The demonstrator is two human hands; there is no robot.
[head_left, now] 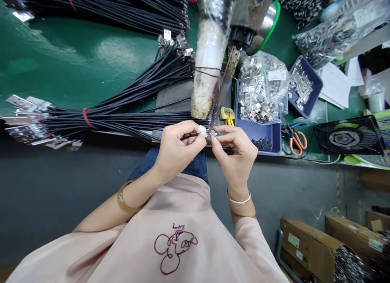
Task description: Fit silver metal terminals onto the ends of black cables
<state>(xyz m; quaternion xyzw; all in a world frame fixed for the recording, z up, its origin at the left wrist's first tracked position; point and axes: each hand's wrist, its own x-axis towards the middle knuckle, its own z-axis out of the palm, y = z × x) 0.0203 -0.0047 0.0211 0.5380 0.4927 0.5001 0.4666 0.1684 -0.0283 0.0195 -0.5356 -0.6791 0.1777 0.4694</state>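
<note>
My left hand [182, 147] pinches a black cable close to its end, with white tape on one fingertip. Facing it, my right hand [234, 147] holds a small metal connector [213, 133] between thumb and forefinger, right at the cable's end. Whether the two parts touch is too small to tell. Just above my fingers is the tip of a soldering iron [224, 86]. Beside it hangs a plastic-wrapped tube [209, 63] with a stained lower end. A bundle of black USB cables [122, 118], tied with a red band, lies left of my left hand.
To the right, a blue bin [276, 139] holds small dark parts and a bag of metal shells [258, 92]. Beyond it are another bin [317, 86], orange-handled pliers [297, 143] and a black fan [350, 136]. Cardboard boxes [310, 242] stand on the floor.
</note>
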